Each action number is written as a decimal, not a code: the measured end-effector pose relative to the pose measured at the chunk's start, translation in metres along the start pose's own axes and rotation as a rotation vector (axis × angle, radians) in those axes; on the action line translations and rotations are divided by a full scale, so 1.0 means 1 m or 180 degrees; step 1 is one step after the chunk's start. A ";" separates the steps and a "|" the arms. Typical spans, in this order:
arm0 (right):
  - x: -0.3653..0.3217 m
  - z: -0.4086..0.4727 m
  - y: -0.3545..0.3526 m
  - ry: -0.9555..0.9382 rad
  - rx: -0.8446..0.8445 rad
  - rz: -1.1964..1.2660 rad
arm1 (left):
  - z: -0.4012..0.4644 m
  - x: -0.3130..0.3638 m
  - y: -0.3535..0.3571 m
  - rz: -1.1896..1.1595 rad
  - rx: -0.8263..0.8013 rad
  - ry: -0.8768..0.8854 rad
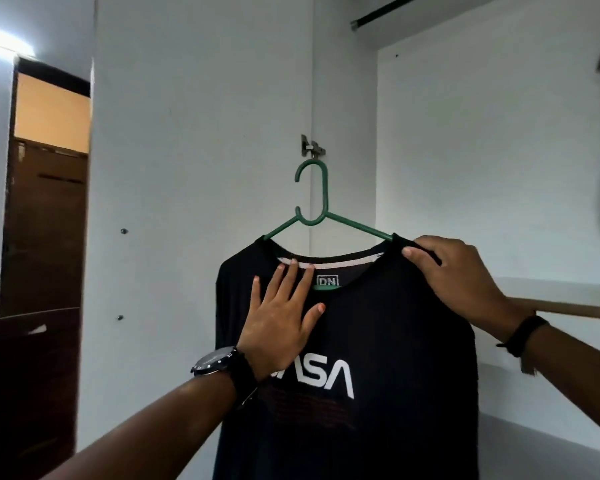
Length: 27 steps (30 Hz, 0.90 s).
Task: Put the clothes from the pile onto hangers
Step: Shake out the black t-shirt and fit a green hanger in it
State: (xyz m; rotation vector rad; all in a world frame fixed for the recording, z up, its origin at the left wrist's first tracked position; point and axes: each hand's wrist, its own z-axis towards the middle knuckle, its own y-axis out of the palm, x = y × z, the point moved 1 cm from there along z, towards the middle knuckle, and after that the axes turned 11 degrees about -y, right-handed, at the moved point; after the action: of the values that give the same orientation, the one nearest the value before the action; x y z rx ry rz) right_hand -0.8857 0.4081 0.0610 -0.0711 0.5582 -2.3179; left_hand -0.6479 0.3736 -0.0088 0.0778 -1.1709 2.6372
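- Left hand point(284, 311) nearest, fingers spread flat on chest of black T-shirt point(388, 358), wristwatch point(219, 362) on wrist.
- T-shirt hangs on green hanger point(314, 202), centre, before white wall point(194, 133).
- Right hand point(461, 275) pinches shirt's right shoulder, thumb in front; black band point(523, 336) on wrist.

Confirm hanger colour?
Green: the hanger under the dark T-shirt is plain green plastic, clearest in the head view against the white wall.
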 end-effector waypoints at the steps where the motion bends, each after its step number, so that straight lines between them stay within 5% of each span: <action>1: 0.009 0.018 -0.006 0.0012 0.0040 -0.0013 | 0.020 0.006 0.000 -0.0080 -0.0097 -0.0061; 8: 0.043 0.177 -0.104 0.0231 0.0139 -0.0274 | 0.174 0.087 -0.076 -0.1491 0.0385 0.0048; 14: 0.037 0.329 -0.250 0.0221 0.0379 -0.1225 | 0.321 0.202 -0.213 -0.2953 -0.0105 0.0424; 19: 0.031 0.373 -0.342 0.0285 0.0699 -0.1904 | 0.376 0.291 -0.273 -0.3401 0.0117 0.0733; 27: 0.088 0.397 -0.424 0.0252 0.0851 -0.2842 | 0.416 0.433 -0.245 -0.3552 -0.0541 0.1432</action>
State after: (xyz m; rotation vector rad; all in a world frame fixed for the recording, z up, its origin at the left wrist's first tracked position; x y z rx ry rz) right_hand -1.1438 0.4692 0.5854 -0.1188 0.2620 -3.2566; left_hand -1.0270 0.3155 0.5145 0.0704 -0.8165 1.4689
